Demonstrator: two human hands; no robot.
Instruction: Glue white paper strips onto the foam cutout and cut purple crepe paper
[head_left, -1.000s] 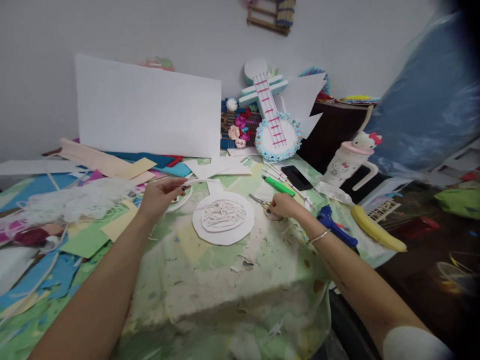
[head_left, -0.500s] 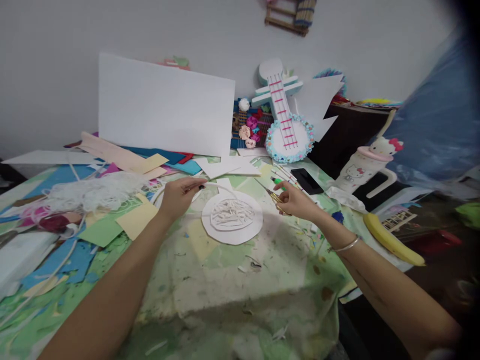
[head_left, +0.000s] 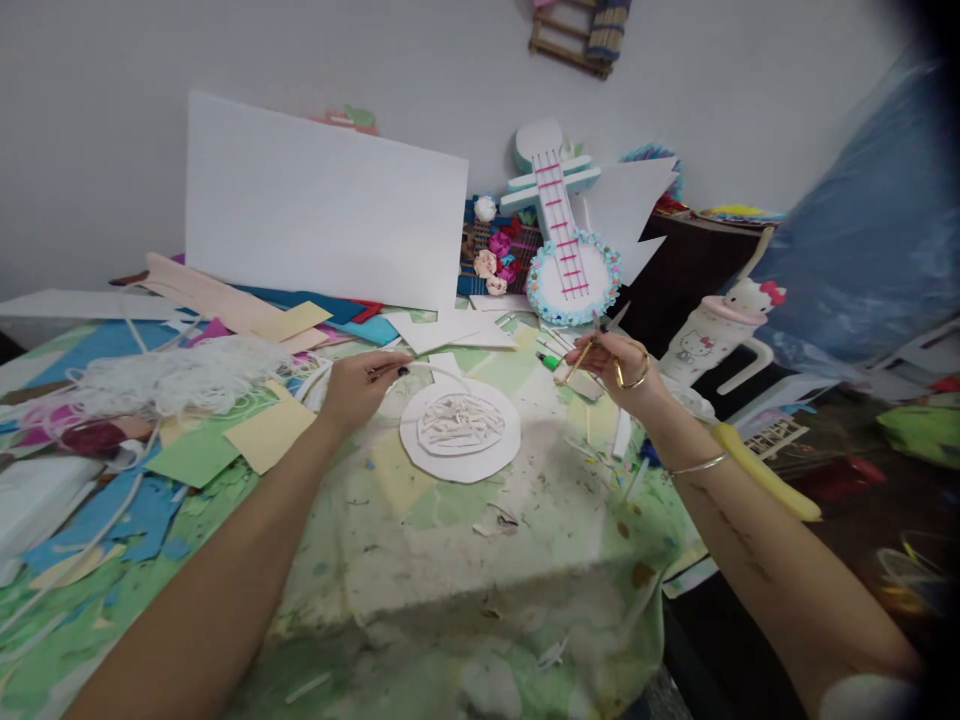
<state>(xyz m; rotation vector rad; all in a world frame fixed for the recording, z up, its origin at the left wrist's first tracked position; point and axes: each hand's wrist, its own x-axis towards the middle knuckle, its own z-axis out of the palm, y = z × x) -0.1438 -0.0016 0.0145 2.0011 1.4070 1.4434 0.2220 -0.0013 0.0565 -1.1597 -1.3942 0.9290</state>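
My left hand is closed in a pinch on a thin white cord, which curves right from the fingertips above the back edge of a white disc. On the disc lies a smaller rounded piece covered with crumpled white bits. My right hand is raised at the right, fingers through the gold handles of a pair of scissors. The handles are spread and the blades point up and away. Whether the cord touches the disc, I cannot tell.
A large white board and a decorated toy string instrument lean at the back. Tangled white cord and coloured paper crowd the left. At the right stand a pink-lidded tumbler and a banana.
My right hand has moved right and slightly up, and the scissors have turned so their blades point upward. My left hand stays on the cord. The view has shifted slightly.
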